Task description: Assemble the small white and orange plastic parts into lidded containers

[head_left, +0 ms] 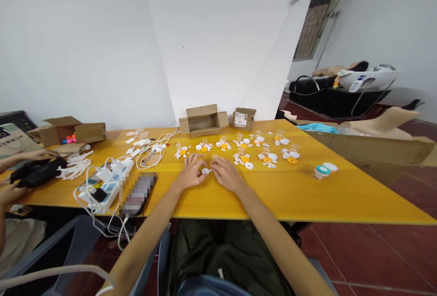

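Bare arms, dark green trousers and a bit of blue cloth at the waist.
The left hand (193, 171) and right hand (226, 175) are bare, and so are the left forearm (150, 232) and right forearm (273, 243), slim and narrowing toward the wrists; the trousers (205, 246) are a deep olive green, loose and softly creased over the lap, with a short, narrow white strip (221, 273) near the waist, too small to identify, above a curved edge of greyish-blue cloth (211, 287).

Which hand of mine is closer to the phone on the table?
Left: your left hand is to the right of the phone, slightly farther back; your right hand is farther right.
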The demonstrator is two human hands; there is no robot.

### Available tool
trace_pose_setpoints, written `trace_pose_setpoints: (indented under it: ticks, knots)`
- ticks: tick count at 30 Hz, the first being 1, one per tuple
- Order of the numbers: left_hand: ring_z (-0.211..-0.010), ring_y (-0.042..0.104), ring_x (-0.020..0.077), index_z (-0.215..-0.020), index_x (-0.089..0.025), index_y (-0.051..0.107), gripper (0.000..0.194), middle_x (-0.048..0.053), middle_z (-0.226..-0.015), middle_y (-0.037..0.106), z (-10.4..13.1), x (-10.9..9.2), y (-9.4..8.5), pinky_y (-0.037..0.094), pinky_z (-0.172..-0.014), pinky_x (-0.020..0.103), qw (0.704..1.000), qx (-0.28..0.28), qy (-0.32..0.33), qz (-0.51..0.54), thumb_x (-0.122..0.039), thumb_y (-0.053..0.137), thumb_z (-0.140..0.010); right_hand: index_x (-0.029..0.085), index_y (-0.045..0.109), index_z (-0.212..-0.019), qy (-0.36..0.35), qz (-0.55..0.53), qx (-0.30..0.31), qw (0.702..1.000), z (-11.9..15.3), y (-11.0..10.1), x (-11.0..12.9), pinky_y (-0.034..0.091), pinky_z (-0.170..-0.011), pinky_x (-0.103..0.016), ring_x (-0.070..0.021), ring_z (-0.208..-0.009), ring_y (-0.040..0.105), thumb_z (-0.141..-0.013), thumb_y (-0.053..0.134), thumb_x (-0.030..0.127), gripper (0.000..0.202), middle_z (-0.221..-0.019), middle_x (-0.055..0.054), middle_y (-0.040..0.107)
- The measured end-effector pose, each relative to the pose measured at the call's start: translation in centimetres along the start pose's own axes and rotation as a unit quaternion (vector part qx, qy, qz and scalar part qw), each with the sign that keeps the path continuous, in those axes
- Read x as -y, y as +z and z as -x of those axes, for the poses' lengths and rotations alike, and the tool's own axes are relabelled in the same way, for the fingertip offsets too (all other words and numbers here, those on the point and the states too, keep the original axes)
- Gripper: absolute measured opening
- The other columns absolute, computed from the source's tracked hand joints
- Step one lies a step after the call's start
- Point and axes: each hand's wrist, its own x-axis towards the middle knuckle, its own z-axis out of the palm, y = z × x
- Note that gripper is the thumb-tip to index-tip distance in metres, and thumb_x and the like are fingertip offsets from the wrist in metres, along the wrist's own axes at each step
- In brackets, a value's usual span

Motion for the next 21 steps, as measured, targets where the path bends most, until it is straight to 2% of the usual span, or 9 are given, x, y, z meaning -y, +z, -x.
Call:
trace_pose_setpoints:
  ticks: [4, 10, 15, 21]
  knots:
    - [-0.126, 0.043, 0.0307, -0.109, -0.026, 0.064, 0.025, 0.008, -0.132, 0.055, 0.0, 0.6, 0.2, 0.037, -0.107, 0.049, 0.999, -0.028, -0.023, 0.004, -0.027, 0.06, -0.084, 0.023, 0.072, -0.09, -0.013, -0.001, 0.011, 1.0, -0.1, -0.1, 0.1, 0.052, -0.083, -0.038, -0.0226, -0.095, 0.059, -0.094, 0.053, 0.014, 0.022, -0.097, -0.008, 0.064]
    - [-0.119, 0.048, 0.029, -0.103, -0.026, 0.065, 0.025, 0.007, -0.121, 0.06, -0.2, 1.5, 0.8, 0.038, -0.105, 0.048, 0.995, -0.076, -0.062, -0.008, -0.016, 0.056, -0.081, 0.023, 0.074, -0.092, -0.025, 0.002, 0.032, 0.999, -0.2, -0.2, 0.1, 0.053, -0.085, -0.037, -0.0223, -0.099, 0.059, -0.094, 0.055, 0.013, 0.021, -0.099, -0.009, 0.065]
    - [-0.117, 0.05, 0.0292, -0.099, -0.025, 0.066, 0.018, 0.008, -0.117, 0.062, -0.4, 2.2, 1.4, 0.04, -0.103, 0.047, 0.989, -0.109, -0.092, -0.028, -0.017, 0.057, -0.085, 0.023, 0.074, -0.092, -0.024, 0.003, 0.042, 0.999, -0.2, 0.2, -0.2, 0.053, -0.087, -0.037, -0.022, -0.099, 0.061, -0.095, 0.055, 0.013, 0.022, -0.099, -0.009, 0.066]
    - [-0.113, 0.052, 0.0292, -0.094, -0.026, 0.068, 0.012, 0.008, -0.111, 0.063, -0.4, 2.6, 2.0, 0.04, -0.102, 0.047, 0.989, -0.108, -0.088, -0.05, -0.02, 0.06, -0.087, 0.022, 0.072, -0.087, -0.019, 0.0, 0.027, 0.999, -0.2, 0.4, -0.4, 0.054, -0.086, -0.038, -0.022, -0.097, 0.061, -0.094, 0.057, 0.013, 0.019, -0.096, -0.008, 0.066]
